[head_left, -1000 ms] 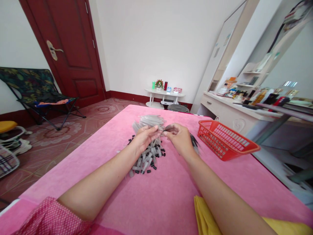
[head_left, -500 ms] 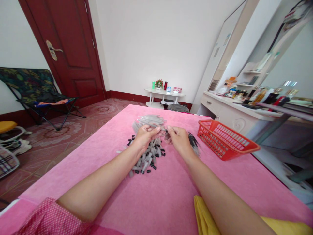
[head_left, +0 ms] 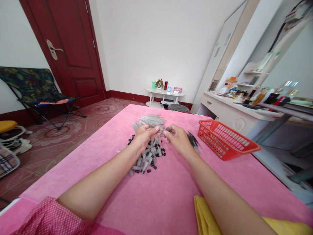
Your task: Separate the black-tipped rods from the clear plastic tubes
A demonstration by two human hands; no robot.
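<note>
Over the middle of the pink-covered table, my left hand pinches a thin translucent plastic tube between thumb and fingers. My right hand meets it from the right, fingertips closed at the tube's other end; any small part in them is too hidden to make out. Behind my left hand lies a heap of long clear tubes. Under and in front of it spreads a pile of short clear sleeves mixed with small black caps. Thin dark sticks lie just right of my right hand.
An orange-red plastic basket stands at the table's right side. Yellow cloth lies by my right forearm. A dressing table with bottles is to the right, a folding chair to the left, and a low white stand behind.
My right fingers have shifted slightly and curled differently at the tube's end, and the dark bit seen by them is less visible. My left hand has hardly moved.
</note>
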